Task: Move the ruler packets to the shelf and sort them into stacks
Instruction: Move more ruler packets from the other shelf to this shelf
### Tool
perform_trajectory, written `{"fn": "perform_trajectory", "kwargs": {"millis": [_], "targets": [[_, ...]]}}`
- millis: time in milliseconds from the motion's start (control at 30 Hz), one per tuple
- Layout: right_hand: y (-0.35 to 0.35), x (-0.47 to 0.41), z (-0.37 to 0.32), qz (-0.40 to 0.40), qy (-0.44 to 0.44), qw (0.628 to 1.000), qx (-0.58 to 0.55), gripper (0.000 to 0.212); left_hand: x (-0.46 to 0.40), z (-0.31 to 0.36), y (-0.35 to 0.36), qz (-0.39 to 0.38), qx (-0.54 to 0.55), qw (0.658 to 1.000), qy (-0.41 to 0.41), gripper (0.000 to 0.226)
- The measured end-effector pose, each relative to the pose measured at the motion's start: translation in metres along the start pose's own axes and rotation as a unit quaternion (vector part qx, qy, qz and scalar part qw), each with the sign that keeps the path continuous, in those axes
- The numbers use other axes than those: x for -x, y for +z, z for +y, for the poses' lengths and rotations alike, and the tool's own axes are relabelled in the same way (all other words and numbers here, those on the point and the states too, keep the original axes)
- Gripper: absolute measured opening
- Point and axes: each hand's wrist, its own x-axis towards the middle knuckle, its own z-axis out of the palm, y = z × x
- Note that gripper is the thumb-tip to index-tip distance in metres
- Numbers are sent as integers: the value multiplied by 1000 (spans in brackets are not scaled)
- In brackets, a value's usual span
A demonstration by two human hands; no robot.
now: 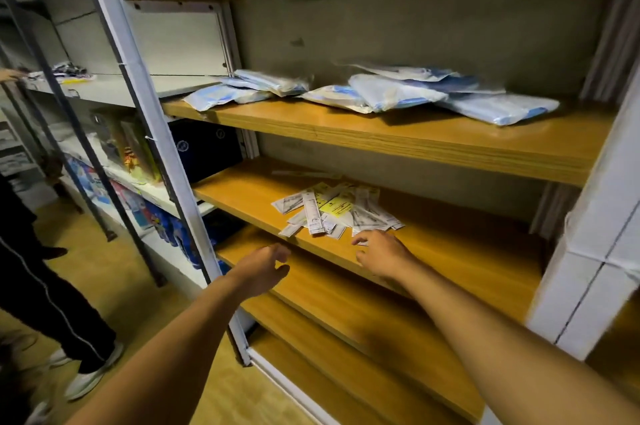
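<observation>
A loose pile of ruler packets (pixel 337 210), white and yellow, lies fanned out on the middle wooden shelf (pixel 467 251). My right hand (pixel 382 255) rests on that shelf just in front of the pile, fingers spread, fingertips touching the nearest packet edge. My left hand (pixel 265 267) hovers at the shelf's front edge, left of the pile, fingers loosely curled and holding nothing.
The shelf above (pixel 415 134) holds several blue-and-white plastic bags (pixel 398 94). A white metal upright (pixel 156 134) stands at the left. A neighbouring rack (pixel 114 161) holds colourful goods. A person in dark trousers (pixel 45 286) stands on the floor at the left.
</observation>
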Motion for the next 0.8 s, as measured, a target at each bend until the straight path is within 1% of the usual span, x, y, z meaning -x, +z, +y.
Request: {"fn": "perform_trajectory", "kwargs": {"millis": [67,133,233,300,367,433,533,633,733,800], "targets": [[3,-23,7,11,14,1000,-24,31,-20,8,-3,-14,-7,999,32,35],[5,-45,14,24,32,998,-39,33,-41,11,-6,-33,-21,998,57,35],[9,-76,21,31,61,996,-51,35,-73,10,-11,-39,-3,998,52,37],[14,-94,26,33,85,995,-45,37,-92,6,-13,-28,22,999,36,37],[21,-112,30,28,95,995,-15,36,-108,1,-13,-20,37,999,18,37],[25,-125,32,28,101,994,-4,35,-125,-5,-13,-19,14,1000,-2,40],[21,-136,28,25,77,997,6,37,-152,-5,-14,-3,-3,998,-70,48],[17,-147,25,2,71,997,24,47,-177,-3,-12,-11,-33,995,-94,55],[14,-153,22,-23,97,994,40,58,-196,-1,-12,-28,-33,994,-99,60],[12,-156,20,-32,120,992,29,64,-209,0,-14,-40,-31,993,-102,62]]}}
